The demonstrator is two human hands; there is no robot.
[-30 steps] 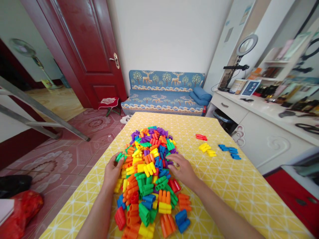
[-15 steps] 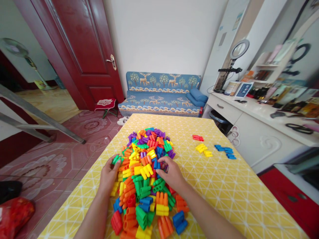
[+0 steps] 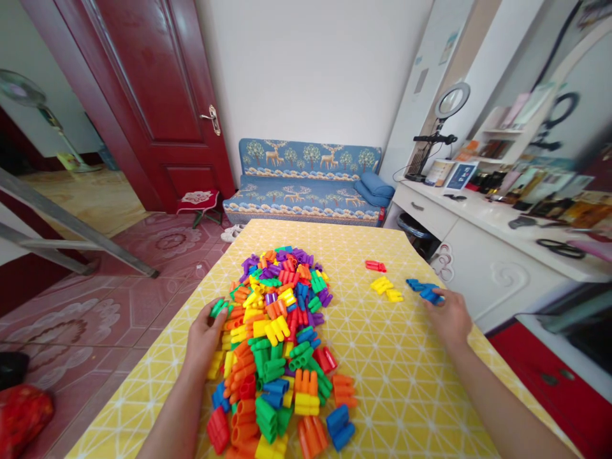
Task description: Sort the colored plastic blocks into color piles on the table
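A mixed pile of plastic tube-shaped building blocks [image 3: 277,330] in red, orange, yellow, green, blue and purple covers the table's left half. At the pile's left edge my left hand [image 3: 204,335] is closed with a green building block [image 3: 220,307] between thumb and fingers. On the right, my right hand [image 3: 450,317] pinches a blue building block [image 3: 431,294] beside other blue blocks [image 3: 415,284]; its fingertips partly cover the piece. Two yellow blocks [image 3: 381,285] and a red block [image 3: 375,266] lie to the left of the blue ones.
A yellow patterned cloth [image 3: 382,370] covers the table. Behind stands a blue sofa [image 3: 296,191]. A white dresser [image 3: 502,248] with bottles and a ring light [image 3: 452,101] is at the right. A metal ladder leg [image 3: 109,252] and red stool [image 3: 198,201] stand left.
My right hand has moved from the pile to the blue group at the right, carrying a blue building block. My left hand stays at the pile's left edge with the green block.
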